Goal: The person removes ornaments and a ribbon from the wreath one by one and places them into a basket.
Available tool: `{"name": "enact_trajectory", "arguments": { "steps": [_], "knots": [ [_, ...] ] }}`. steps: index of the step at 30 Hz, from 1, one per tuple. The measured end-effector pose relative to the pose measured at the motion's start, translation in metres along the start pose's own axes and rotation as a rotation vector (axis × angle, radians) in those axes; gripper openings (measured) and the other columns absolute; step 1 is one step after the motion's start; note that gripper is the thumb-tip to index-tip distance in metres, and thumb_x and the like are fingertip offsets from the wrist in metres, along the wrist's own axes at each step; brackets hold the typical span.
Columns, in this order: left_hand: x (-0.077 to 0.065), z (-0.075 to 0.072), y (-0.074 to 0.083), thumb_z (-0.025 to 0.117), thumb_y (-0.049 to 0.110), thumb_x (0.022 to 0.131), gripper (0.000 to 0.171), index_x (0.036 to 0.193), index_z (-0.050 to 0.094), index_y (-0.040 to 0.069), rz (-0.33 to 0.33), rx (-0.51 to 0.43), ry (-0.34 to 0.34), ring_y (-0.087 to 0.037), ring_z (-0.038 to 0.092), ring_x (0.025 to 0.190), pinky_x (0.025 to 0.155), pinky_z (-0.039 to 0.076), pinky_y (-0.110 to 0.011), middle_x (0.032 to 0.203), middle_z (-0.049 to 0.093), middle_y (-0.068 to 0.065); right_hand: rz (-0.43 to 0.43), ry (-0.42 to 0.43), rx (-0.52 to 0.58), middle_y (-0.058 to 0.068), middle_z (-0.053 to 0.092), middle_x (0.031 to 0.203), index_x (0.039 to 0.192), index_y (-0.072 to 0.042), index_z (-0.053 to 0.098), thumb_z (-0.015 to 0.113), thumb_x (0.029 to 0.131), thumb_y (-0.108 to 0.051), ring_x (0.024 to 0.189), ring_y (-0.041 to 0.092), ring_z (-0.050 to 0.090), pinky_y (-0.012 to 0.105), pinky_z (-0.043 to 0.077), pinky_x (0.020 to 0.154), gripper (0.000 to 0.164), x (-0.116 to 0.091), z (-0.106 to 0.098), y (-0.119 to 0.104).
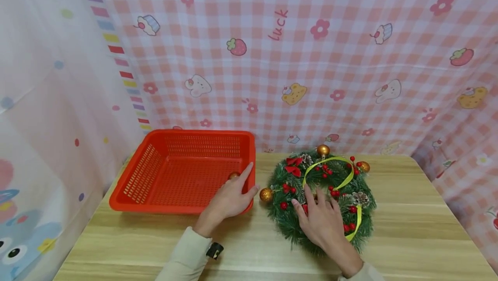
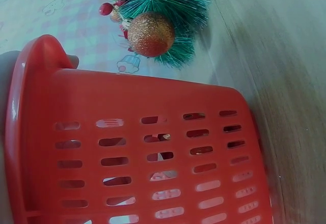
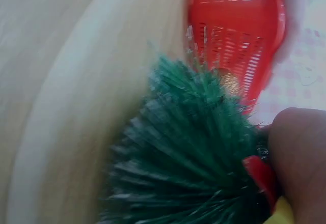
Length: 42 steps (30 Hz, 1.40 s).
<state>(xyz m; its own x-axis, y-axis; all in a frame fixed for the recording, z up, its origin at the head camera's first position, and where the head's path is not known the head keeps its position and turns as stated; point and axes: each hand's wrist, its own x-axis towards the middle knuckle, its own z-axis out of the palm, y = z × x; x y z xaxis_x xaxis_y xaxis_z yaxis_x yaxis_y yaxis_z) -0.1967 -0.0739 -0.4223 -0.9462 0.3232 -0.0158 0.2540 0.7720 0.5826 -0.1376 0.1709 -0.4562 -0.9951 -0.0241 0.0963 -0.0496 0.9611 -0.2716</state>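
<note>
My left hand lies over the right front corner of a red plastic basket, index finger straight along the rim, thumb past its outer side. The other fingers are hidden. Beside them, a gold ball shows inside the basket. My right hand rests on a green Christmas wreath, fingers spread and loosely bent toward its middle; what lies beneath the fingertips is hidden. Yellow ribbon, red berries, pine cones and a red bow decorate the wreath.
Gold ornament balls stick out at the wreath's left, top and upper right. Everything stands on a wooden table. Behind it hangs a pink checked curtain, with a pale one at left.
</note>
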Motion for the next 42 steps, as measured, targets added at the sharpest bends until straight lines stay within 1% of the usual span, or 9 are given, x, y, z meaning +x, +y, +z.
{"name": "enact_trajectory", "arguments": {
  "steps": [3, 7, 11, 17, 24, 29, 34, 38, 42],
  "knots": [
    [0.000, 0.000, 0.000, 0.050, 0.045, 0.101, 0.069, 0.159, 0.020, 0.026, 0.006, -0.007, -0.002, -0.033, 0.061, 0.112, 0.098, 0.047, -0.050, 0.130, 0.058, -0.022, 0.000, -0.011, -0.010, 0.032, 0.043, 0.144, 0.155, -0.011, 0.034, 0.028, 0.104, -0.056, 0.108, 0.048, 0.061, 0.063, 0.031, 0.106, 0.068, 0.000, 0.002, 0.003],
    [0.000, -0.001, -0.001, 0.050, 0.048, 0.100, 0.069, 0.159, 0.019, 0.028, -0.006, -0.004, -0.005, -0.034, 0.059, 0.116, 0.099, 0.046, -0.051, 0.132, 0.058, -0.021, -0.015, -0.010, -0.023, 0.030, 0.047, 0.141, 0.156, -0.016, 0.032, 0.026, 0.104, -0.057, 0.099, 0.046, 0.065, 0.062, 0.034, 0.103, 0.067, -0.001, 0.005, 0.006],
    [0.000, -0.001, 0.001, 0.049, 0.049, 0.100, 0.070, 0.160, 0.019, 0.029, -0.016, 0.007, -0.013, -0.032, 0.060, 0.112, 0.098, 0.047, -0.050, 0.129, 0.059, -0.020, -0.051, 0.010, -0.026, 0.028, 0.051, 0.136, 0.156, -0.019, 0.032, 0.028, 0.104, -0.056, 0.093, 0.045, 0.066, 0.062, 0.037, 0.100, 0.064, -0.003, 0.006, 0.010],
    [-0.001, -0.001, 0.002, 0.052, 0.045, 0.100, 0.070, 0.160, 0.019, 0.027, -0.015, 0.000, -0.017, -0.029, 0.061, 0.103, 0.095, 0.048, -0.048, 0.121, 0.062, -0.020, -0.112, 0.013, -0.018, 0.024, 0.054, 0.131, 0.155, -0.024, 0.034, 0.035, 0.104, -0.053, 0.103, 0.042, 0.063, 0.060, 0.038, 0.100, 0.059, -0.007, 0.005, 0.018],
    [0.000, -0.001, 0.001, 0.049, 0.049, 0.100, 0.070, 0.159, 0.020, 0.027, 0.000, 0.004, -0.008, -0.036, 0.058, 0.120, 0.102, 0.044, -0.051, 0.134, 0.057, -0.023, -0.270, 0.057, -0.024, 0.018, 0.057, 0.127, 0.154, -0.024, 0.038, 0.046, 0.103, -0.046, 0.098, 0.034, 0.066, 0.057, 0.042, 0.097, 0.056, -0.009, 0.005, 0.034],
    [0.000, -0.001, 0.000, 0.049, 0.049, 0.100, 0.070, 0.160, 0.020, 0.027, 0.003, 0.000, -0.011, -0.037, 0.057, 0.122, 0.102, 0.044, -0.052, 0.137, 0.055, -0.024, -0.376, 0.053, -0.026, 0.017, 0.058, 0.130, 0.154, -0.025, 0.037, 0.048, 0.103, -0.043, 0.103, 0.031, 0.066, 0.055, 0.043, 0.097, 0.056, -0.009, 0.003, 0.051],
    [0.000, 0.000, 0.000, 0.049, 0.049, 0.100, 0.070, 0.160, 0.020, 0.027, -0.003, 0.004, -0.013, -0.036, 0.058, 0.119, 0.100, 0.045, -0.052, 0.134, 0.055, -0.023, -0.424, 0.036, -0.024, 0.013, 0.059, 0.131, 0.155, -0.025, 0.036, 0.051, 0.102, -0.041, 0.102, 0.028, 0.066, 0.055, 0.043, 0.097, 0.057, -0.007, 0.000, 0.064],
    [0.001, 0.000, 0.002, 0.052, 0.046, 0.100, 0.070, 0.159, 0.022, 0.025, 0.004, 0.031, 0.007, -0.035, 0.059, 0.115, 0.097, 0.047, -0.052, 0.130, 0.057, -0.021, -0.441, 0.034, -0.010, 0.012, 0.059, 0.131, 0.154, -0.025, 0.037, 0.050, 0.102, -0.040, 0.102, 0.027, 0.066, 0.056, 0.043, 0.097, 0.056, -0.004, -0.001, 0.068],
    [-0.003, -0.003, 0.009, 0.057, 0.041, 0.098, 0.068, 0.157, 0.031, 0.018, 0.025, 0.060, 0.056, -0.039, 0.052, 0.123, 0.099, 0.043, -0.056, 0.138, 0.052, -0.022, -0.445, 0.042, 0.000, 0.011, 0.059, 0.130, 0.154, -0.025, 0.038, 0.051, 0.102, -0.040, 0.101, 0.027, 0.066, 0.057, 0.044, 0.096, 0.055, -0.003, 0.000, 0.068]
  ]
}}
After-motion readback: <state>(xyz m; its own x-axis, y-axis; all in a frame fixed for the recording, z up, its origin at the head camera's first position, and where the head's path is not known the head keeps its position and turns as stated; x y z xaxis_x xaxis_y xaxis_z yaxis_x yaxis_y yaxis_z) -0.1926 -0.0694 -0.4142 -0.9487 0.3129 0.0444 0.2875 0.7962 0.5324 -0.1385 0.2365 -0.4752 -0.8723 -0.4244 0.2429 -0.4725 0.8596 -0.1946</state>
